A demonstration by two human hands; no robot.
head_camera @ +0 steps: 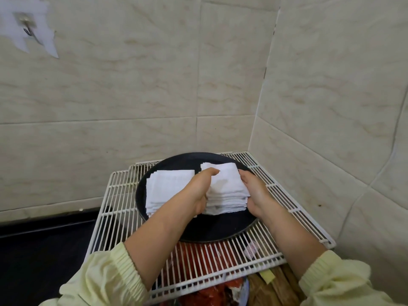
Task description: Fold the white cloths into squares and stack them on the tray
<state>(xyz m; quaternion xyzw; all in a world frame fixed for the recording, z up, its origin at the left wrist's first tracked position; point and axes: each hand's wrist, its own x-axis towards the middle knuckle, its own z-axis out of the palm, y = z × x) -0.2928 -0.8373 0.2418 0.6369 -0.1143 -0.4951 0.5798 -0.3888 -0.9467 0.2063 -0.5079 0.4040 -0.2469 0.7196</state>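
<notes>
The white wire rack (pixel 287 217) stands in a corner. Its far edge lies along the tiled back wall (pixel 132 96) and its right edge along the side wall (pixel 331 107), so at 12 and 3 o'clock there is almost no room. At 9 o'clock, past the left edge, the low dark counter (pixel 44 250) is open. The near edge, at 6 o'clock, hangs over some red things (pixel 198 257) that show through the bars.

The dark round tray (pixel 209 228) takes most of the rack. Its rim comes close to the far edge of the rack. In it are two piles of folded white cloths. The left pile (pixel 167 188) lies flat at 9 o'clock on the tray. The right pile (pixel 225 191) is just beside it, from the middle toward 1 o'clock, and it is a little tilted. The 6 o'clock part of the tray is bare.

The left hand (pixel 199 191) grips the left side of the right pile, thumb over the top and fingers curled at the side. The right hand (pixel 257 193) grips the other side with curled fingers. I cannot tell if this pile rests on the tray or is lifted.

A small pink packet (pixel 250 249) lies on the rack at 5 o'clock from the tray.
</notes>
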